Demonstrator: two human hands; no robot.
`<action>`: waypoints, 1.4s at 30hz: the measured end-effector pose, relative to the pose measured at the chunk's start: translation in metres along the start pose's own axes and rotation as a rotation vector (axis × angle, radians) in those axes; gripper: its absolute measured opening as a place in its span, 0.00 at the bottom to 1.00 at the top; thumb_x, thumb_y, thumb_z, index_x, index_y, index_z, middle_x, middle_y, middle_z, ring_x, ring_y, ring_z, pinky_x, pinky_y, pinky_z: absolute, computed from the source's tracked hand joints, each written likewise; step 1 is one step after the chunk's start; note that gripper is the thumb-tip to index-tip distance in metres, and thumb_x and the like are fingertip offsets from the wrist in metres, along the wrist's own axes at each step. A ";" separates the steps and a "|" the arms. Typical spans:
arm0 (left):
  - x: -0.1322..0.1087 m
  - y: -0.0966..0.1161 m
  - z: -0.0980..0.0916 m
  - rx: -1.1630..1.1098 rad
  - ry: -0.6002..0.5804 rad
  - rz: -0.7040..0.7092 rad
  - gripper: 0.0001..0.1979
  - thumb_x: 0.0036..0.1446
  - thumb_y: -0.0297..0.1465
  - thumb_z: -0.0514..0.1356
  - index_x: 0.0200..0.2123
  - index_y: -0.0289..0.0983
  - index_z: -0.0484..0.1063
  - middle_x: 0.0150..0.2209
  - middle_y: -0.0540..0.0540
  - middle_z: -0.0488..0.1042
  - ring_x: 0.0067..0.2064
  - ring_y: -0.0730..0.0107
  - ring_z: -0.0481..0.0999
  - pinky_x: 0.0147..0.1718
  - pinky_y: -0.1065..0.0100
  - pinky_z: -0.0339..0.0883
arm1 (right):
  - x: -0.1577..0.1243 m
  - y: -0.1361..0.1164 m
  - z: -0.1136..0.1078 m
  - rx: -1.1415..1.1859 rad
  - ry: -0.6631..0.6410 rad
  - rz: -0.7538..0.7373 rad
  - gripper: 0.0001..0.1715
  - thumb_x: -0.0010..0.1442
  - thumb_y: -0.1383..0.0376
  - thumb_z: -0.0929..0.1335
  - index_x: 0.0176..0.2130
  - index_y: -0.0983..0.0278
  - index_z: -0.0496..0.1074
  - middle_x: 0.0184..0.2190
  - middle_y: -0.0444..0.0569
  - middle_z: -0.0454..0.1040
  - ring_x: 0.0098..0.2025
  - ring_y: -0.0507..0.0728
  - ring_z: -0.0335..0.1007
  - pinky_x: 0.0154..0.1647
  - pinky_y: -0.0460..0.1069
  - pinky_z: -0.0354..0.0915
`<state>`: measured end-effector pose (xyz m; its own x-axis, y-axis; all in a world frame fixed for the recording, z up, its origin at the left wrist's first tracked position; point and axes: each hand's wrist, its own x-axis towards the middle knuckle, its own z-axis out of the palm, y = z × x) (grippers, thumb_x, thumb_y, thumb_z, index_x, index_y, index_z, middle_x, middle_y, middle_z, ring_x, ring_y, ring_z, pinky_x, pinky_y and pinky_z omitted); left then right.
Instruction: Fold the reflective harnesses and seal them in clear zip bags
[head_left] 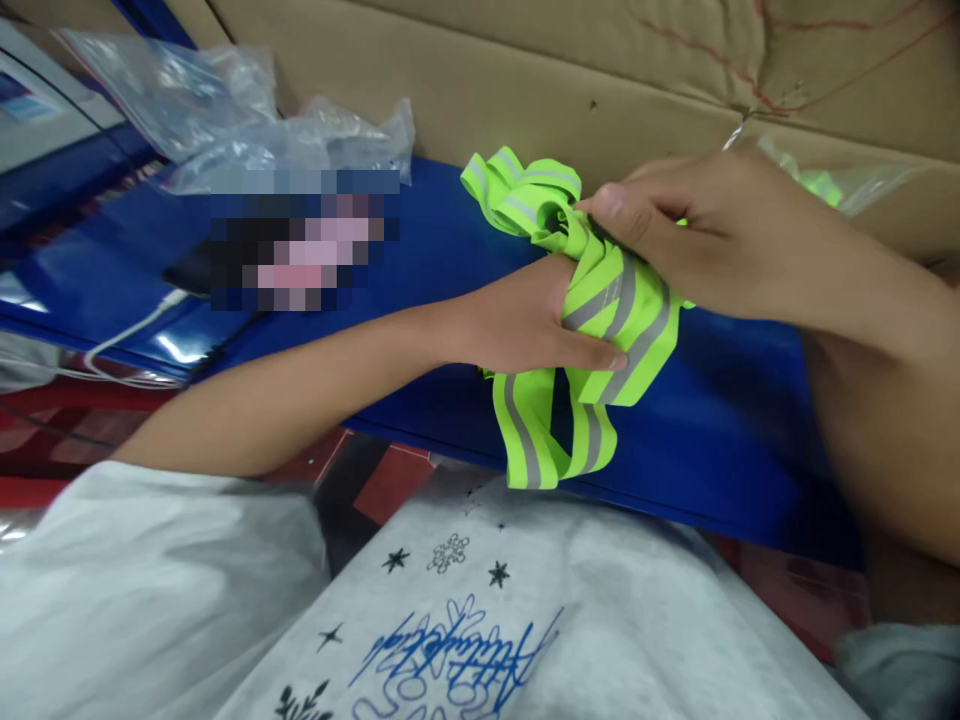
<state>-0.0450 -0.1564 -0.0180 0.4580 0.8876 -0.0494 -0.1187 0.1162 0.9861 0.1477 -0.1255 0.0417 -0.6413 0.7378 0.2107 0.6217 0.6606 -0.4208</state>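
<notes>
A bundle of neon yellow-green reflective strap [652, 345] with grey stripes is held in folds above a blue tabletop [420, 400]. My left hand [525, 315] wraps round the bundle from the left, its thumb pressed across the front folds. From the right, my right hand [675, 220] pinches the strap at the top of the bundle, thumb against the fingers; its other fingers are partly hidden. Loose loops of the strap hang below my left hand toward the table's near edge. More curled strap lies at the far side, beyond my left hand.
Crumpled clear plastic bags [225, 120] lie at the back left. Beside them is a blurred-out dark device with a white cable [127, 345]. A brown cardboard wall [487, 80] stands behind the table. Another clear bag [862, 185] with something yellow-green is at the back right.
</notes>
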 end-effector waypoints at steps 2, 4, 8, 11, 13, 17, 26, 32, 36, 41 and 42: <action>0.003 -0.003 -0.004 0.108 -0.079 0.079 0.13 0.44 0.19 0.75 0.30 0.35 0.77 0.29 0.48 0.74 0.51 0.45 0.80 0.58 0.52 0.73 | -0.002 -0.003 0.003 -0.154 -0.115 -0.043 0.37 0.70 0.36 0.62 0.51 0.63 0.79 0.42 0.53 0.76 0.44 0.63 0.75 0.53 0.60 0.69; 0.004 -0.005 -0.006 0.200 -0.115 0.155 0.14 0.43 0.18 0.77 0.27 0.34 0.76 0.28 0.47 0.73 0.50 0.45 0.79 0.60 0.50 0.71 | -0.002 -0.002 0.007 -0.216 -0.122 -0.051 0.51 0.62 0.31 0.67 0.68 0.62 0.68 0.59 0.58 0.72 0.59 0.71 0.72 0.60 0.64 0.69; 0.006 -0.008 -0.007 0.103 -0.079 0.137 0.09 0.50 0.22 0.75 0.31 0.33 0.78 0.31 0.49 0.75 0.52 0.47 0.81 0.57 0.49 0.74 | 0.000 0.000 0.014 -0.159 -0.014 -0.023 0.52 0.61 0.37 0.73 0.73 0.57 0.64 0.65 0.57 0.69 0.69 0.71 0.65 0.69 0.63 0.67; 0.008 -0.010 -0.005 -0.072 -0.105 0.028 0.08 0.53 0.25 0.74 0.35 0.34 0.80 0.32 0.48 0.79 0.45 0.53 0.85 0.50 0.54 0.78 | 0.000 -0.003 0.014 -0.242 0.104 -0.019 0.49 0.63 0.42 0.74 0.73 0.58 0.64 0.67 0.57 0.68 0.71 0.70 0.63 0.74 0.64 0.61; 0.009 -0.011 -0.004 -0.170 -0.161 -0.044 0.08 0.54 0.26 0.74 0.37 0.34 0.81 0.34 0.45 0.82 0.41 0.55 0.86 0.47 0.55 0.80 | 0.001 -0.004 0.013 -0.308 0.175 -0.006 0.49 0.63 0.44 0.75 0.74 0.54 0.61 0.70 0.52 0.65 0.74 0.69 0.59 0.78 0.62 0.56; 0.008 -0.015 -0.001 -0.196 -0.156 0.021 0.10 0.54 0.28 0.74 0.41 0.36 0.83 0.41 0.44 0.84 0.44 0.57 0.86 0.51 0.57 0.80 | 0.004 0.003 0.014 -0.194 0.176 -0.059 0.42 0.64 0.43 0.74 0.71 0.49 0.64 0.72 0.45 0.67 0.74 0.67 0.60 0.78 0.63 0.56; 0.006 -0.021 0.003 0.009 -0.168 0.171 0.08 0.51 0.31 0.75 0.32 0.36 0.80 0.30 0.44 0.80 0.36 0.58 0.82 0.46 0.56 0.79 | 0.005 0.017 0.007 0.277 0.159 0.032 0.25 0.74 0.45 0.65 0.54 0.56 0.80 0.54 0.44 0.81 0.57 0.59 0.76 0.62 0.52 0.69; 0.004 -0.016 0.002 0.028 -0.146 0.109 0.13 0.49 0.33 0.79 0.31 0.36 0.79 0.28 0.46 0.79 0.34 0.61 0.82 0.44 0.58 0.80 | 0.003 0.007 0.017 0.031 0.275 -0.072 0.20 0.78 0.50 0.62 0.50 0.59 0.75 0.48 0.46 0.80 0.49 0.56 0.74 0.54 0.50 0.65; 0.007 -0.008 -0.001 -0.045 -0.267 0.061 0.13 0.57 0.38 0.76 0.36 0.35 0.81 0.34 0.43 0.83 0.39 0.59 0.84 0.46 0.62 0.79 | 0.001 0.002 0.020 -0.078 0.395 -0.086 0.19 0.76 0.51 0.65 0.47 0.62 0.75 0.42 0.49 0.79 0.42 0.57 0.72 0.46 0.52 0.62; 0.013 -0.002 0.001 -0.330 -0.237 0.154 0.08 0.62 0.35 0.72 0.41 0.37 0.82 0.41 0.46 0.85 0.50 0.53 0.86 0.52 0.61 0.80 | -0.002 -0.001 0.011 -0.164 0.483 -0.095 0.27 0.74 0.43 0.65 0.49 0.62 0.76 0.45 0.53 0.80 0.46 0.62 0.74 0.50 0.56 0.63; 0.012 -0.001 0.002 -0.327 -0.171 0.196 0.09 0.60 0.33 0.73 0.42 0.37 0.82 0.41 0.47 0.85 0.51 0.53 0.86 0.52 0.61 0.81 | -0.003 -0.001 0.010 -0.179 0.474 -0.086 0.28 0.73 0.42 0.64 0.49 0.62 0.76 0.45 0.54 0.80 0.46 0.63 0.74 0.51 0.56 0.63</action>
<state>-0.0377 -0.1462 -0.0195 0.5348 0.8236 0.1887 -0.4794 0.1119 0.8704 0.1441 -0.1298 0.0333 -0.4452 0.6341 0.6322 0.6694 0.7046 -0.2353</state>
